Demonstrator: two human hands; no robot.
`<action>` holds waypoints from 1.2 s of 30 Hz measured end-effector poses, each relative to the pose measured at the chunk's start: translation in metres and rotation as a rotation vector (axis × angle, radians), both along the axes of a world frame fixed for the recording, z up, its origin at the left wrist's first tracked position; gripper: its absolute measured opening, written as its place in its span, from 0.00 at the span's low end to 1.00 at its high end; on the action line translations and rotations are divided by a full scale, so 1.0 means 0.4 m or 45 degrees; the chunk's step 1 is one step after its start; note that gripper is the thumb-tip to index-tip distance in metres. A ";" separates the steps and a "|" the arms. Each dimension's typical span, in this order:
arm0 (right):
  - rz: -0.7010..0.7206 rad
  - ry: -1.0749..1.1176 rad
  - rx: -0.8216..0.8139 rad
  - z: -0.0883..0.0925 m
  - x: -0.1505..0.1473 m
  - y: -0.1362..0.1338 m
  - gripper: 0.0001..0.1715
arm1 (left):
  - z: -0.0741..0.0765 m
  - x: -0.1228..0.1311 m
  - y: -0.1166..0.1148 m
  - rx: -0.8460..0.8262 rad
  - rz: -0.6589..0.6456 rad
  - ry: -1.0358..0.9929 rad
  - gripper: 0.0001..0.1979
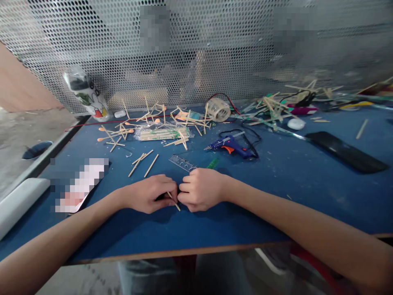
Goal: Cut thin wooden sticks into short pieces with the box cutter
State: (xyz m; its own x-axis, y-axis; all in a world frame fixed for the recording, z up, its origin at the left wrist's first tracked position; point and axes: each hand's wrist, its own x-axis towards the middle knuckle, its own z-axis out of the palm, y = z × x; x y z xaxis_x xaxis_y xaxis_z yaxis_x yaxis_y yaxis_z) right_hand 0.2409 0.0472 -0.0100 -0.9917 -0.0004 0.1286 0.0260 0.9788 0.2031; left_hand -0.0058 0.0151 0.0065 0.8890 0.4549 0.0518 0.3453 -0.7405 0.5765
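Note:
Near the front edge of the blue table, my left hand (152, 192) pinches a short thin wooden stick (177, 206), whose lower end points toward me. Right beside it, my right hand (202, 189) is closed with its fingers curled; whatever it may hold is hidden. Behind my right hand lies a clear plastic ruler (181, 162), partly covered by the hand. A small green piece (213, 164) lies just past the knuckles. Beyond my left hand, several loose sticks (151, 166) rest on the table.
A blue glue gun (231, 146) with a black cord lies behind my right hand. Joined stick shapes (116, 135) and a plastic bag of sticks (162, 133) line the back. A bottle (89, 98) stands back left, a phone (81, 186) lies left, and a black flat-ended tool (346, 151) right.

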 end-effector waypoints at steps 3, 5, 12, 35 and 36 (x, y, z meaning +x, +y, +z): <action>-0.038 -0.030 0.019 0.003 0.003 -0.009 0.15 | -0.003 0.000 -0.001 -0.001 0.004 0.010 0.04; -0.069 -0.047 0.033 0.006 0.004 -0.014 0.15 | -0.002 0.001 -0.003 -0.002 -0.003 0.012 0.05; -0.126 -0.118 0.035 0.016 0.000 -0.024 0.14 | 0.002 0.004 -0.008 0.031 0.018 0.012 0.05; -0.140 -0.087 0.052 0.010 0.011 -0.024 0.19 | 0.016 0.011 -0.006 -0.020 -0.053 0.038 0.07; -0.132 -0.072 0.056 0.009 0.012 -0.024 0.19 | 0.016 0.011 -0.006 -0.025 -0.054 0.033 0.07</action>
State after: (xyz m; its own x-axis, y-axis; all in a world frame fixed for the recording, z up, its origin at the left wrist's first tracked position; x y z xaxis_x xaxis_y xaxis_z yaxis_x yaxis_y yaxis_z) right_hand 0.2458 0.0376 -0.0064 -0.9924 0.0985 0.0743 0.1142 0.9616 0.2496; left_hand -0.0014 0.0128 0.0129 0.9084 0.4177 0.0201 0.3290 -0.7435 0.5823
